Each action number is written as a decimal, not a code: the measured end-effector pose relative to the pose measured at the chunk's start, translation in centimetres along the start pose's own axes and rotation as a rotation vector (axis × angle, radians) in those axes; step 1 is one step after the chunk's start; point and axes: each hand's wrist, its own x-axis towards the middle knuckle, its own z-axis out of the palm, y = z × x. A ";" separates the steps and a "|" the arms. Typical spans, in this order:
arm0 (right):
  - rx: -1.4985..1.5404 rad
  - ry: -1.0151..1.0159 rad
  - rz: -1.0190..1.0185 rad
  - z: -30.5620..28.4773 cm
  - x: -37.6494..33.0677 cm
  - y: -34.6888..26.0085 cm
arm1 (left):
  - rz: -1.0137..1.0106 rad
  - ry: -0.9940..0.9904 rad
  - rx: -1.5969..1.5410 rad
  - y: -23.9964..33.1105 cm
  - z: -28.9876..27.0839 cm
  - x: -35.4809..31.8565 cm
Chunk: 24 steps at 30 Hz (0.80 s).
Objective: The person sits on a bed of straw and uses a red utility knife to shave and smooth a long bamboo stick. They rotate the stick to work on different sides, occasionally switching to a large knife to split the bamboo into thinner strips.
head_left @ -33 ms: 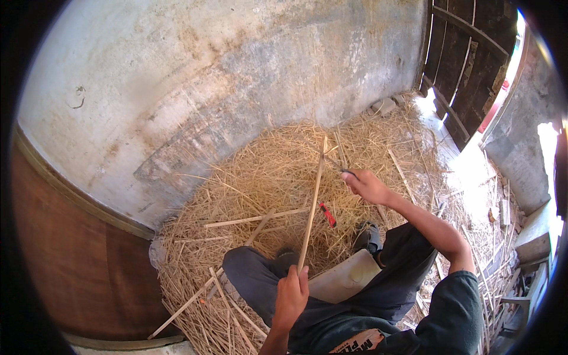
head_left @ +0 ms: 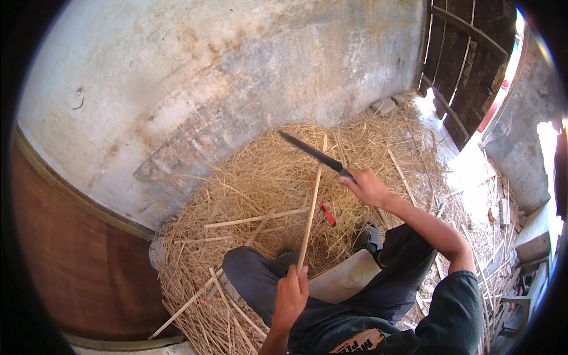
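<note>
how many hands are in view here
2: the left hand grips a wooden strip by its near end; the right hand holds a dark knife.

a stained pale wall (head_left: 219, 89) at eleven o'clock, a dark plank-built door (head_left: 485, 74) at two, a smooth brown panel (head_left: 83, 260) at eight.

Head-worn fisheye, looking down, left hand (head_left: 290, 297) and right hand (head_left: 369, 189) near
</note>
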 end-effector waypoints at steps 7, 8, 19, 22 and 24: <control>-0.280 -0.142 -0.294 2.9 -4.0 -3.2 | 0.032 -0.002 -0.041 0.5 0.0 0.8; -0.263 -0.094 -0.389 2.9 -4.0 -3.2 | 0.032 0.005 -0.041 0.5 0.0 0.8; -0.264 0.307 0.435 -6.1 2.6 12.4 | 0.109 -0.009 -0.100 -0.8 -0.2 -3.8; 0.039 0.270 0.506 -6.0 0.4 10.1 | 0.002 -0.093 -0.274 -2.2 -0.1 -1.5; 0.230 0.322 0.563 -5.3 0.2 8.4 | -0.052 -0.190 -0.470 -2.7 -0.2 0.1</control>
